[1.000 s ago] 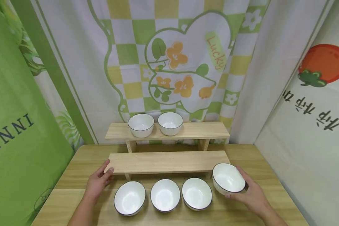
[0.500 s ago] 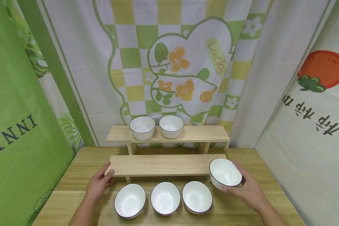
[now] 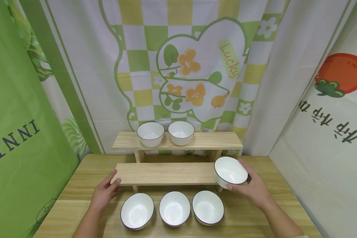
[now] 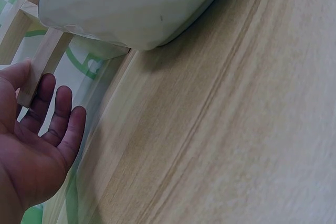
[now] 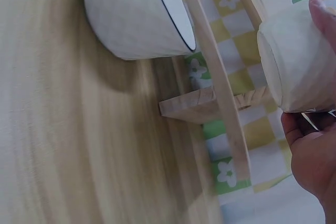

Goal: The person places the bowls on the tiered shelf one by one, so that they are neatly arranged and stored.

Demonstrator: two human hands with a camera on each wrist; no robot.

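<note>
My right hand (image 3: 254, 191) grips a white bowl (image 3: 230, 171) with a dark rim by its right side, thumb at the front. The bowl is tilted and overlaps the right end of the lower wooden shelf (image 3: 166, 174) in the head view. From the right wrist view, the held bowl (image 5: 299, 59) shows its base, raised past the shelf board's edge. At the shelf's left end, my left hand (image 3: 104, 194) pinches the board between thumb and fingers. The left wrist view shows the hand (image 4: 39, 145) with its other fingers spread below the board.
Three more white bowls stand in a row on the table before the shelf: left (image 3: 137, 211), middle (image 3: 174, 209) and right (image 3: 208, 207). On the upper shelf (image 3: 217, 139) are two bowls, one left (image 3: 150, 134) and one right (image 3: 181, 133). Printed curtains (image 3: 89, 66) hang around the table.
My right hand has carried the bowl up and to the left, from beside the lower shelf to over its right end. My left hand stays at the shelf's left end.
</note>
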